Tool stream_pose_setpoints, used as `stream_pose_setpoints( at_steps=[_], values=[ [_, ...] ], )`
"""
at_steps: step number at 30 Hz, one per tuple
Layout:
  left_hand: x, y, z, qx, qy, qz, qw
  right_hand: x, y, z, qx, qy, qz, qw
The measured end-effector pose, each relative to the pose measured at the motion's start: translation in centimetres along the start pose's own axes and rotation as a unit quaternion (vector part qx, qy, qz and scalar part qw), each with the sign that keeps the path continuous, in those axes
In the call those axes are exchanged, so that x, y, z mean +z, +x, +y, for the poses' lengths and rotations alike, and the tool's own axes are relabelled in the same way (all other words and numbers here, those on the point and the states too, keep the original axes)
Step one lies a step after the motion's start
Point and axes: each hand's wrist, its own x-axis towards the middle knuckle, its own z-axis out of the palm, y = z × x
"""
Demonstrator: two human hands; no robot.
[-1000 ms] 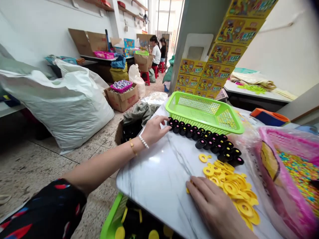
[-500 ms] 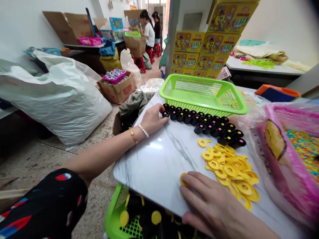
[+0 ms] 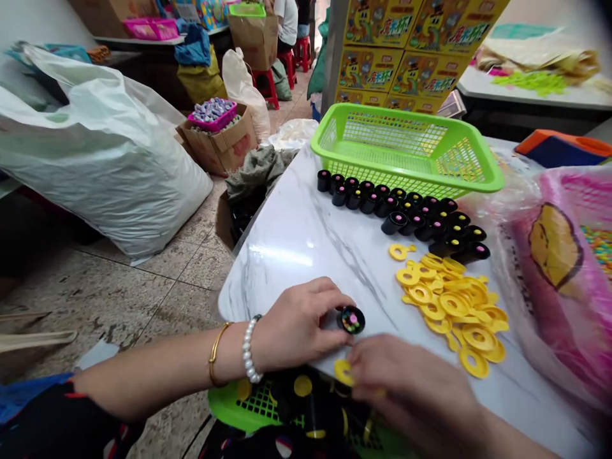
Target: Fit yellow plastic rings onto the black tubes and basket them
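Note:
Between the thumb and fingers of my left hand (image 3: 301,322) is a small black cup (image 3: 351,320), with coloured beads and a pink piece showing at its mouth. Close beside it, blurred by motion, my right hand (image 3: 406,376) pinches a yellow ring lid (image 3: 343,371) near the table's front edge. A heap of yellow ring lids (image 3: 454,303) with tabs lies to the right on the marbled table (image 3: 287,255). Behind the heap stand rows of black cups (image 3: 368,201), their tops showing pink or yellow pieces.
A green basket (image 3: 406,178) stands behind the cups. At the right is a pink bag-lined basket (image 3: 549,255) of coloured beads. Below the front edge sits another green basket (image 3: 229,408) holding black and yellow pieces. A large white sack (image 3: 119,166) stands on the floor at left.
My left hand has taken a black cup from the left end of the rows and brought it toward me. My right hand has lifted the yellow ring lid and moved toward the cup.

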Motion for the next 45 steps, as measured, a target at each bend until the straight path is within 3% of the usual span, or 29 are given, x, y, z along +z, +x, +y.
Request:
stream_pose_setpoints(
  at_steps=[2, 5, 7, 10, 14, 23, 29, 36, 40, 43, 45],
  values=[
    [0.2, 0.0, 0.1, 0.006, -0.004, -0.016, 1.000, -0.9, 0.3, 0.6, 0.180, 0.017, 0.097, 0.979],
    [0.4, 0.0, 0.2, 0.015, 0.001, -0.030, 0.999, -1.6, 0.6, 1.5, 0.389, 0.101, 0.118, 0.908],
    [0.5, 0.1, 0.2, 0.018, 0.014, -0.034, 0.999, -1.5, 0.8, 1.8, 0.458, 0.206, 0.078, 0.861],
    [0.5, 0.1, 0.1, 0.021, 0.029, -0.033, 0.999, -1.3, 1.0, 1.5, 0.504, 0.293, 0.050, 0.811],
    [0.6, 0.1, 0.1, 0.026, 0.039, -0.031, 0.998, -1.3, 1.4, 0.8, 0.527, 0.310, 0.067, 0.789],
    [0.7, 0.1, 0.3, 0.024, 0.047, -0.027, 0.998, -1.4, 1.4, 0.4, 0.546, 0.318, 0.060, 0.773],
    [0.9, 0.2, 0.0, 0.031, 0.046, -0.024, 0.998, -0.9, 1.2, 0.3, 0.523, 0.287, 0.079, 0.799],
    [0.4, 0.1, 0.8, 0.016, 0.022, -0.041, 0.999, -0.9, 1.2, 0.4, 0.529, 0.285, 0.068, 0.797],
    [-0.5, 0.5, 2.1, -0.091, -0.122, -0.106, 0.983, -1.0, 1.3, 0.6, 0.517, 0.299, 0.041, 0.801],
    [-0.6, 1.0, 2.4, -0.199, -0.260, -0.172, 0.929, -1.2, 1.1, 0.8, 0.496, 0.313, 0.022, 0.810],
    [-0.4, 1.4, 2.3, -0.235, -0.319, -0.198, 0.897, -1.4, 1.0, 1.0, 0.487, 0.314, 0.014, 0.815]
  ],
)
